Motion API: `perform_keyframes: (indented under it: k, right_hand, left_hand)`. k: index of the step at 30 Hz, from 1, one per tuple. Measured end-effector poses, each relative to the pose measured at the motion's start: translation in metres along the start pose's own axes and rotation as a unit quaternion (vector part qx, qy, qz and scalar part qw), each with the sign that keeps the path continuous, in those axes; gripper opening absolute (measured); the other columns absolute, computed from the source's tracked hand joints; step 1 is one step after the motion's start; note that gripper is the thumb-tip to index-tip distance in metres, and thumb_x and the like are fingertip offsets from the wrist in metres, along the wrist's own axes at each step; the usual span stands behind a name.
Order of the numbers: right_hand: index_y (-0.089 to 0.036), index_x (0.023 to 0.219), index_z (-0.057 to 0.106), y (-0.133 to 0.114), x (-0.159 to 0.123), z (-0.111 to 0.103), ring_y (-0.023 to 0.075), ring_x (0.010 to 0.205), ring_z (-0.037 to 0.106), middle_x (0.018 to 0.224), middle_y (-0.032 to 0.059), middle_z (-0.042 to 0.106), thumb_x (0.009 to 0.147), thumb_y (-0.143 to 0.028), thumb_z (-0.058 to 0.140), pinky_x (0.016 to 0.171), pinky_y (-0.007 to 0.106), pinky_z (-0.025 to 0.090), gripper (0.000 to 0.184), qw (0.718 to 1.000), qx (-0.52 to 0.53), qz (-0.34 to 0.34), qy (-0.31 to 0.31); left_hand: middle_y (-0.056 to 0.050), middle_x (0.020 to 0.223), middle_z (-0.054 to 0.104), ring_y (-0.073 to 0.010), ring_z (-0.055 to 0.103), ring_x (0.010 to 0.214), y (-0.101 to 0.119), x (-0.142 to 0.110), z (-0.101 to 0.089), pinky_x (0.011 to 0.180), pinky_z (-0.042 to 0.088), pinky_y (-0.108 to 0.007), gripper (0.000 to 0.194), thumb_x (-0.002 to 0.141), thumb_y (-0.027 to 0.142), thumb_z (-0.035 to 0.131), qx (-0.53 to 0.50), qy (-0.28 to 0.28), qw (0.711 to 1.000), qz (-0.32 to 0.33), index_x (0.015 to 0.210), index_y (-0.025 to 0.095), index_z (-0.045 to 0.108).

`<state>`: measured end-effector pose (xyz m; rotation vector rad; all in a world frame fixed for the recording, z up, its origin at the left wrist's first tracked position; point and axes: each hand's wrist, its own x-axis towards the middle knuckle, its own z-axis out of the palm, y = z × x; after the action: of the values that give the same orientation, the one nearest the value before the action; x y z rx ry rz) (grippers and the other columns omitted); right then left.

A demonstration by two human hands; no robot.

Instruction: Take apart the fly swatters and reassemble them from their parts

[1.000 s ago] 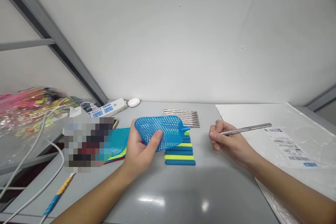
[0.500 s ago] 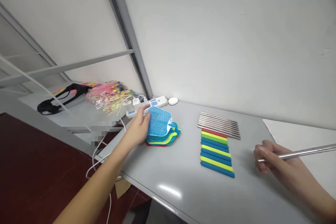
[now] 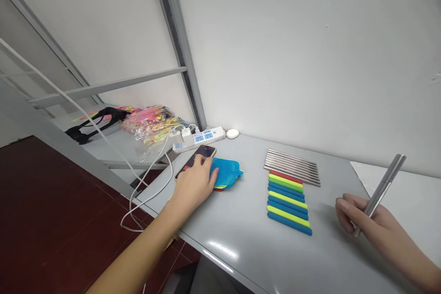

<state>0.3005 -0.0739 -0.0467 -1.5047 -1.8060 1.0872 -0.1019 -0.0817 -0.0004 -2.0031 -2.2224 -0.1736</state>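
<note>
My left hand (image 3: 195,180) lies at the left edge of a small stack of mesh fly swatter heads. Thumb and bent fingers close on the top blue fly swatter head (image 3: 225,172); yellow and red edges show beneath it. Right beside these fingers is a phone (image 3: 204,150) with a lit screen, partly covered by the hand. Over the right side of the table, my right hand (image 3: 367,218) grips a shiny metal tube (image 3: 384,188) that slants up and to the right. Between the hands lie a row of metal tubes (image 3: 292,167) and a row of coloured handle sleeves (image 3: 288,204).
A white power strip (image 3: 210,135) and a white rounded device (image 3: 233,133) sit by the wall. White cables (image 3: 151,192) hang over the table's left edge. Past the metal frame post (image 3: 179,41), bagged colourful items (image 3: 151,124) and a black strap (image 3: 103,121) lie on a shelf.
My left hand has lowered the tilted blue head onto the stack, and the phone has come into view. The tube in my right hand has swung from nearly level to steeply upward.
</note>
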Motion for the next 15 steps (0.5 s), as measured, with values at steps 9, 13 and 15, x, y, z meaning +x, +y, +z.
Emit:
perform_keyframes:
  k: [9, 13, 15]
  right_hand:
    - [-0.021, 0.058, 0.045, -0.019, -0.001, 0.003, 0.0144, 0.056, 0.041, 0.059, -0.0003, 0.043, 0.092, -0.058, 0.044, 0.055, 0.029, 0.036, 0.050, 1.000, 0.014, -0.006, -0.005]
    - [-0.021, 0.061, 0.045, -0.028, -0.006, 0.006, 0.0140, 0.059, 0.039, 0.061, -0.0004, 0.044, 0.096, -0.056, 0.040, 0.056, 0.028, 0.034, 0.050, 0.998, 0.035, -0.028, -0.031]
    - [-0.021, 0.060, 0.044, -0.027, -0.008, 0.009, 0.0137, 0.057, 0.039, 0.058, -0.0006, 0.044, 0.098, -0.056, 0.035, 0.056, 0.029, 0.033, 0.051, 0.995, 0.067, -0.036, -0.059]
  left_hand:
    - [-0.010, 0.106, 0.058, -0.0236, 0.056, 0.096, 0.032, 0.002, -0.017, 0.086, 0.046, -0.040, 0.024, 0.097, 0.028, 0.041, -0.100, 0.113, 0.956, 0.253, 0.105, 0.019, 0.061]
    - [-0.011, 0.107, 0.061, -0.0224, 0.057, 0.094, 0.091, -0.004, -0.016, 0.082, 0.047, -0.038, 0.023, 0.093, 0.023, 0.047, -0.247, 0.141, 0.863, 0.417, 0.112, 0.018, 0.058]
    - [-0.011, 0.111, 0.061, -0.0228, 0.057, 0.098, 0.118, -0.004, -0.008, 0.084, 0.047, -0.039, 0.025, 0.092, 0.025, 0.048, -0.302, 0.137, 0.823, 0.462, 0.114, 0.018, 0.056]
